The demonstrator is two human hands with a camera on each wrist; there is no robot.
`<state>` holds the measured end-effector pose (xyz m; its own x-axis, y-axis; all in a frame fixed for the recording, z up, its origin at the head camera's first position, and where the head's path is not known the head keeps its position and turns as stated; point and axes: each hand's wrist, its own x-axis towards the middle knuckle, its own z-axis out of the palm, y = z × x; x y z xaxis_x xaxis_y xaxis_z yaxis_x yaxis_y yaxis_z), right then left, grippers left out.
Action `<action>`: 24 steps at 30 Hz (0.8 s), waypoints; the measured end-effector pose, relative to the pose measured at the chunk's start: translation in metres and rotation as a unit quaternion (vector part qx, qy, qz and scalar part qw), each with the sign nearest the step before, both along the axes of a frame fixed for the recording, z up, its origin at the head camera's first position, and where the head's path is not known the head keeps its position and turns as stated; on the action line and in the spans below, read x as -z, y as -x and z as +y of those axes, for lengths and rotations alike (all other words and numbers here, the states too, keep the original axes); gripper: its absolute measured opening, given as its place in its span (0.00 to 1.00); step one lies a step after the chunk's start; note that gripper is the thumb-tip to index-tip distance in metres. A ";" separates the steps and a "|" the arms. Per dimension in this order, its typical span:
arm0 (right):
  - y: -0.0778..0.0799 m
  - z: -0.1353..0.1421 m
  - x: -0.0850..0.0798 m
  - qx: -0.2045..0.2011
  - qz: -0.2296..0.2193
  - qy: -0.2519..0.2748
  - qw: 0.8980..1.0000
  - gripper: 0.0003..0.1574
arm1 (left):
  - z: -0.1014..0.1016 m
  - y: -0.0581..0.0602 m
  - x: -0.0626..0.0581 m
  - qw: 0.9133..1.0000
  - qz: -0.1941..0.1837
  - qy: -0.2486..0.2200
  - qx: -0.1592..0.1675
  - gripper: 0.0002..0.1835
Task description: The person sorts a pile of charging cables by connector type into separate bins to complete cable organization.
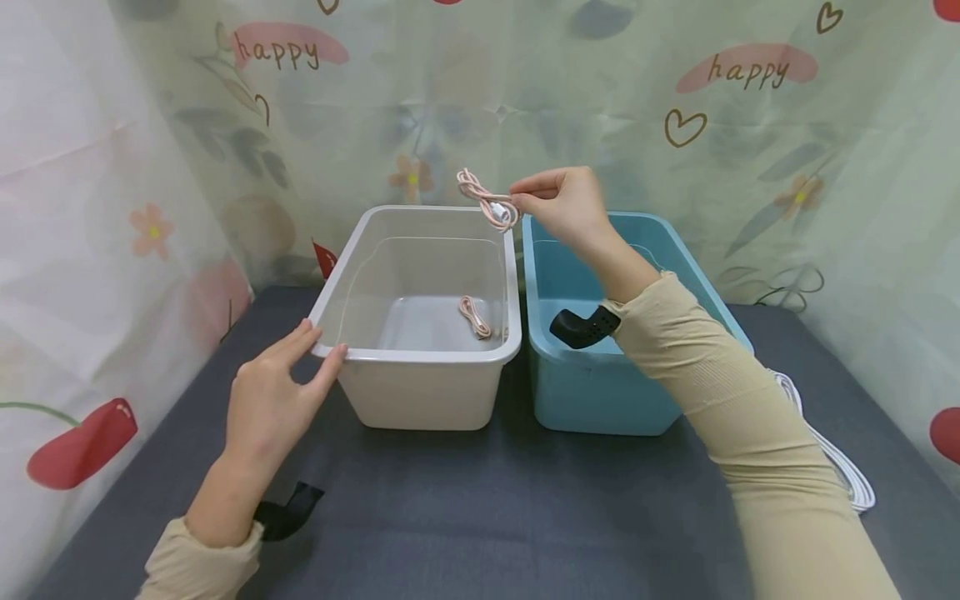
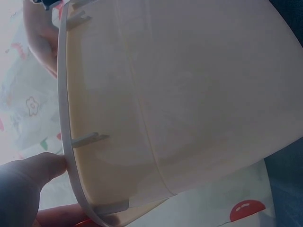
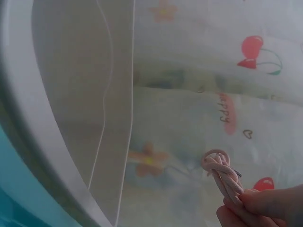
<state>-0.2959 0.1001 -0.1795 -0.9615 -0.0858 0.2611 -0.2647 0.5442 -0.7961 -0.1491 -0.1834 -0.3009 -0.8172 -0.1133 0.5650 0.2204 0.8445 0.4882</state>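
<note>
My right hand (image 1: 572, 204) pinches a coiled pink cable (image 1: 487, 200) with a white connector, held above the back right rim of the beige bin. In the right wrist view the cable's looped bundle (image 3: 223, 174) sticks out past thumb and fingers. My left hand (image 1: 273, 400) touches the near left corner of the beige bin (image 1: 420, 392), thumb and fingers resting on its rim. Seen from the left wrist, the thumb (image 2: 45, 168) lies against that rim. Another coiled pink cable (image 1: 475, 318) lies on the floor of the beige bin, toward its right side.
A blue bin (image 1: 607, 396) stands to the right of the beige one, a narrow gap between them; my right forearm crosses over it. A bundled white cord (image 1: 840, 467) lies on the dark tablecloth (image 1: 465, 517) at the right. Printed curtains (image 1: 487, 83) hang behind and at both sides.
</note>
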 end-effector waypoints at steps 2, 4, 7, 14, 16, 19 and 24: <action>0.003 -0.006 0.000 0.002 -0.012 -0.001 1.000 0.16 | 0.000 0.000 0.000 1.000 0.000 0.001 0.000 0.24; 0.007 -0.011 0.001 0.002 -0.020 -0.004 1.000 0.16 | 0.000 0.000 0.000 1.000 -0.002 0.001 0.000 0.24; 0.012 -0.019 0.003 0.001 -0.027 -0.008 1.000 0.16 | 0.000 -0.001 -0.001 1.000 -0.005 0.001 -0.001 0.24; 0.027 -0.034 0.010 0.009 -0.038 0.008 0.999 0.14 | 0.000 -0.001 0.000 1.000 -0.004 0.000 -0.002 0.24; 0.031 -0.038 0.013 0.017 -0.047 0.011 0.999 0.14 | 0.000 -0.001 0.000 1.000 -0.004 -0.001 -0.002 0.24; 0.036 -0.044 0.017 0.028 -0.058 0.010 0.998 0.14 | 0.000 -0.001 0.000 1.000 -0.005 -0.003 0.000 0.24; 0.041 -0.051 0.021 0.039 -0.068 0.004 0.997 0.12 | 0.000 -0.001 -0.001 1.000 -0.006 -0.004 0.001 0.24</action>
<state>-0.3364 0.0494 -0.2007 -0.9917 -0.0074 0.1286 -0.1112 0.5525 -0.8261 -0.1480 -0.1836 -0.3001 -0.8238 -0.1163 0.5548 0.2159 0.8406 0.4968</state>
